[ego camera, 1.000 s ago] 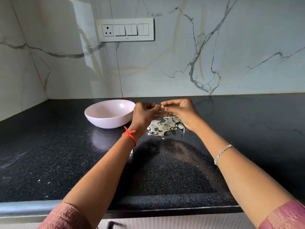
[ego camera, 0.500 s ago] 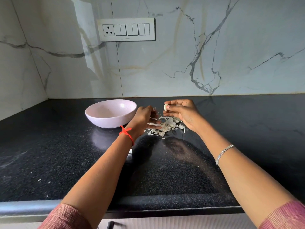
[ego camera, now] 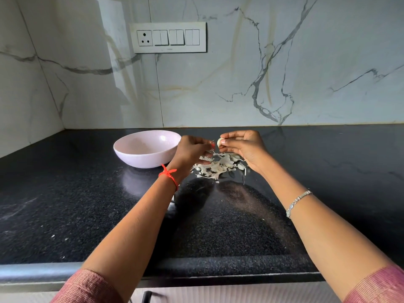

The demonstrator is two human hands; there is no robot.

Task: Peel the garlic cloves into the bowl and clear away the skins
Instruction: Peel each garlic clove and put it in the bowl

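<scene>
Right hand (ego camera: 244,147) has its grip pinched on the garlic clove (ego camera: 220,142), above the skin pile (ego camera: 218,166) on the bench (ego camera: 87,204). Left hand (ego camera: 191,148) grip nips a wisp of skin (ego camera: 212,141) beside it. Best peel in one strip; pink bowl (ego camera: 140,160) waits at nine o'clock.

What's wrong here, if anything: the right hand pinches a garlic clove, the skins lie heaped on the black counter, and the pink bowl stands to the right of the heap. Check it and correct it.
The side is wrong. The pink bowl stands to the left of the heap of skins, as the head view shows. The rest holds: the right hand pinches the garlic clove, and the skins lie heaped on the black counter.
</scene>
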